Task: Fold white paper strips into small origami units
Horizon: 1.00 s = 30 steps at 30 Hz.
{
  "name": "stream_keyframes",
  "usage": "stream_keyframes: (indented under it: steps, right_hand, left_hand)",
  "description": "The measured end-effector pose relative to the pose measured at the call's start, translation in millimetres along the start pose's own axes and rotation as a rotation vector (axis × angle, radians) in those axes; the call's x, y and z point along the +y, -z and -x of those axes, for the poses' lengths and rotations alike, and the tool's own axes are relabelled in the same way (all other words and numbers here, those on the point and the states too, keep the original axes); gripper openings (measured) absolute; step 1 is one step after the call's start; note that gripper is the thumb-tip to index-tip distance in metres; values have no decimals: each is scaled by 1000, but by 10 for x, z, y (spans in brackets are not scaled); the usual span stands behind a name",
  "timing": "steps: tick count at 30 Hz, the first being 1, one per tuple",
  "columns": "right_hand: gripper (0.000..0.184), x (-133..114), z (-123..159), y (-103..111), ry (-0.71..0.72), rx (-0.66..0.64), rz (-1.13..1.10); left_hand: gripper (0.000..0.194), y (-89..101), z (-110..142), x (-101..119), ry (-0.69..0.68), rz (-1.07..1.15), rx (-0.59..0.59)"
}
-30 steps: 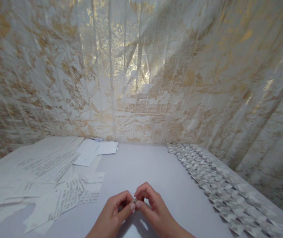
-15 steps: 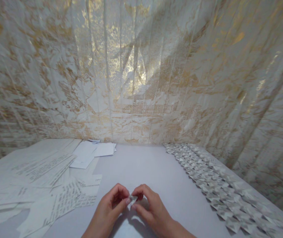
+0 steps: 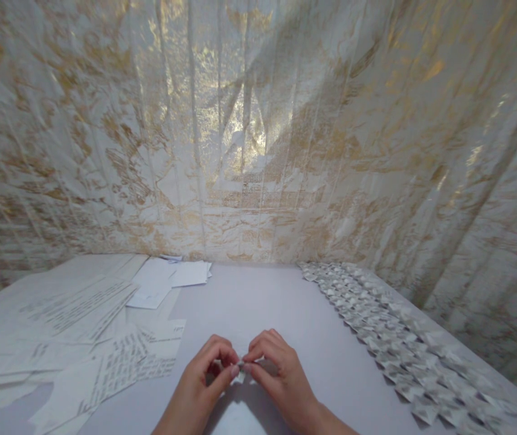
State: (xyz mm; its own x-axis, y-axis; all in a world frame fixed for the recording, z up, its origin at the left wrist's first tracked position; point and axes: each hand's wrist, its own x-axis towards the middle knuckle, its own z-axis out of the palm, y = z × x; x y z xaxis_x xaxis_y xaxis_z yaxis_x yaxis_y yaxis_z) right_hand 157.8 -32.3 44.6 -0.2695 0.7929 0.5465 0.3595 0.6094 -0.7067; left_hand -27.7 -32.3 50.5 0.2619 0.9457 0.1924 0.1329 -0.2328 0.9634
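Between my hands, just above the table, is a small folded piece of printed paper [image 3: 239, 376]. My left hand [image 3: 207, 379] pinches it from the left with thumb and forefinger. From the other side, my right hand [image 3: 277, 376] pinches its right edge, thumb and fingertips pressed together. Fingertips cover much of the piece, so its full shape cannot be made out. Rows of small folded paper pieces [image 3: 385, 338] stand along the right side of the table.
Printed paper sheets and strips [image 3: 104, 362] lie overlapped on the left of the pale table [image 3: 249, 302]. Blank white paper pieces [image 3: 152, 284] lie at the back left. A white and gold curtain [image 3: 258, 199] hangs along the table's far edge.
My right hand has risen slightly, and its fingers have closed into a pinch on the folded paper. The paper has turned and shows less of itself. My left hand has hardly moved.
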Motion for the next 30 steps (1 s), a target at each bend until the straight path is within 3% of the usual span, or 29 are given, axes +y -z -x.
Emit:
stream_keyframes:
  steps: [5,8,12,20,26,30]
  right_hand:
    - [36,11,-15,-47,-356,93,-303]
    - [38,64,-6,-92,-442,136,-447]
    - [40,58,-3,-111,-454,140,-527]
    - [39,-61,26,-131,-446,-39,-409]
    - [34,-34,46,-100,-435,-38,-319]
    - [34,-76,33,-79,-429,-37,-340]
  left_hand:
    - [23,21,-9,-70,47,178,36]
    - [28,26,-18,-101,56,234,100]
    - [25,30,-16,-139,46,242,145]
    - [17,-9,26,-225,3,178,138]
    - [23,3,30,-77,53,7,-43]
    - [33,18,15,42,34,-65,-32]
